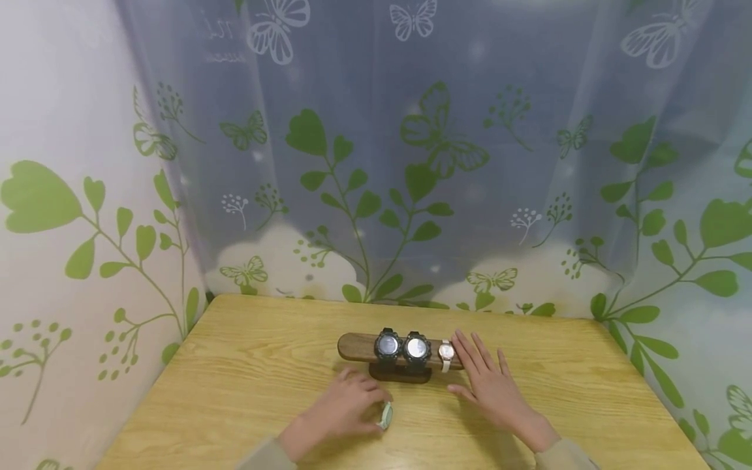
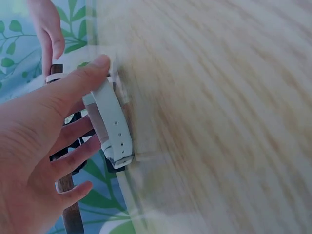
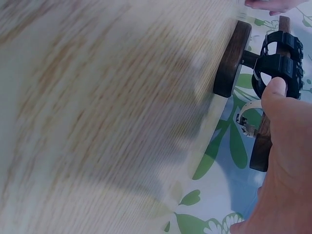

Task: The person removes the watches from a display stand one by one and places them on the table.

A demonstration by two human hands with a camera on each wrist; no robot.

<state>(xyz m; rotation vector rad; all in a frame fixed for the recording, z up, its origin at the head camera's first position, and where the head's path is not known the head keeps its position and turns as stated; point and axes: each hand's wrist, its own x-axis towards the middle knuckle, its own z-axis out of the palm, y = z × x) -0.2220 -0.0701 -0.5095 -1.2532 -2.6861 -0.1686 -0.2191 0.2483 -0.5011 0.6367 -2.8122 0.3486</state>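
Observation:
My left hand (image 1: 346, 406) pinches a pale green wristwatch (image 1: 386, 416) between thumb and fingers, in front of the stand. Its buckled strap (image 2: 114, 122), with a row of holes, hangs in a loop in the left wrist view. Beyond is a dark wooden watch stand (image 1: 355, 347), a rounded bar on a base (image 3: 233, 58). Two black watches (image 1: 388, 345) sit side by side around the bar, and a small watch with a white band (image 1: 446, 351) is to their right. With fingers extended, my right hand (image 1: 493, 388) is at the bar's right end, beside the white-banded watch.
The stand is on a wood-grain table (image 1: 264, 339), toward its back edge. A curtain (image 1: 376, 196) printed with leaves and butterflies hangs behind and along both sides.

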